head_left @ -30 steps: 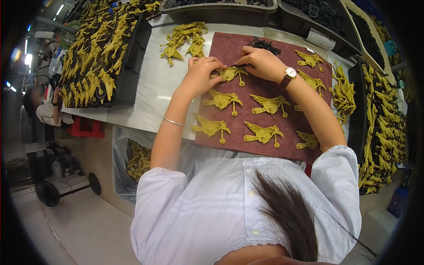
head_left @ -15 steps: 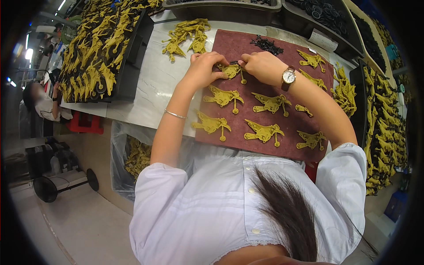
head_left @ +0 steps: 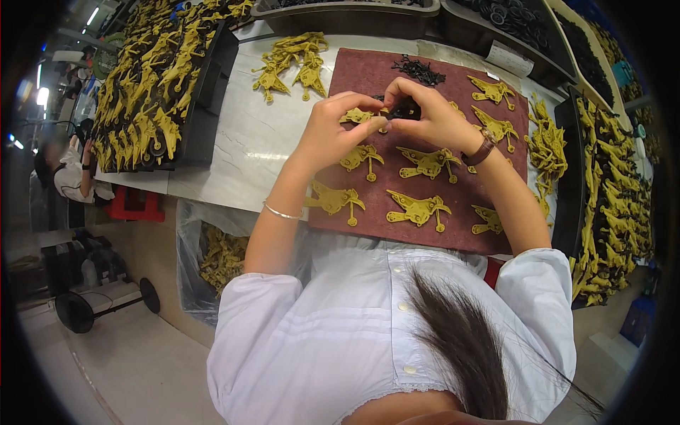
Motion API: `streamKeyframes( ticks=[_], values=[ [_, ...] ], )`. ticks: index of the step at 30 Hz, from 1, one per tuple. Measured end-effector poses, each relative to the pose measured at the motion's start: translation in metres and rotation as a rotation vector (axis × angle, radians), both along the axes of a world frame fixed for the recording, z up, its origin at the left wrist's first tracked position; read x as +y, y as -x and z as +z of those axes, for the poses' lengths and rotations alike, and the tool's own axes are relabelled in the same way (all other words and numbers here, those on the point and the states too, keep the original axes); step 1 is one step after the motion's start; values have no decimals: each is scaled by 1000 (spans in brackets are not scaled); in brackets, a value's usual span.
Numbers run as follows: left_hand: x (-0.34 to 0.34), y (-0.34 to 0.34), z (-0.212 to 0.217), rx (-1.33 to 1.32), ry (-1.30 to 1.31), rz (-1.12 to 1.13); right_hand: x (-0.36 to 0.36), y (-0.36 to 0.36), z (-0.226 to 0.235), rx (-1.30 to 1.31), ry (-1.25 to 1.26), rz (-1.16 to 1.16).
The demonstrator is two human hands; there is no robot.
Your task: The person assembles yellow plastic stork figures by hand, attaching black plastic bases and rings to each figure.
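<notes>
Over the far part of a maroon cloth mat (head_left: 382, 170), my left hand (head_left: 336, 131) pinches a yellow plastic toy part (head_left: 356, 115) between thumb and fingers. My right hand (head_left: 435, 120) meets it at the part's right end, thumb and fingertips closed there. Whether the right fingers grip the part itself or a small black piece is hidden. Similar yellow parts with a dangling arm lie in rows on the mat, one (head_left: 430, 162) just in front of my right hand and another (head_left: 418, 208) nearer me. A heap of small black pieces (head_left: 419, 69) lies beyond my hands.
Loose yellow parts (head_left: 290, 60) lie on the white tabletop (head_left: 248, 99), with another pile (head_left: 545, 145) right of the mat. Black trays of yellow parts stand left (head_left: 205, 106) and right (head_left: 575, 177). Grey bins (head_left: 347, 20) line the back. A person (head_left: 74, 170) sits far left.
My right hand has turned from knuckles-up to thumb-side up, its fingers now curled at the yellow part. The left hand still pinches the part. The view has shifted slightly.
</notes>
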State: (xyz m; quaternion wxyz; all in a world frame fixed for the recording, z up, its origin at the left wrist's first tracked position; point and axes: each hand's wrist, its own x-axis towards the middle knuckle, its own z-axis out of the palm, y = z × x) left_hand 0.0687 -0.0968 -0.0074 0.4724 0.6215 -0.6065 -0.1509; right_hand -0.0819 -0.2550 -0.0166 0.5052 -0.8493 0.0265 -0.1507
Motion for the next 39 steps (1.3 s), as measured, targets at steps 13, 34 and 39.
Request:
streamKeyframes(
  ticks=[13,34,39],
  values=[
    [32,-1,-15,350,-188,142,12,0,2,78,-70,13],
    [65,-29,-24,-417,-335,-36,54,4,-26,-27,610,-135],
    [65,-30,-27,-404,-319,-26,60,6,-26,-8,610,-152]
  ],
)
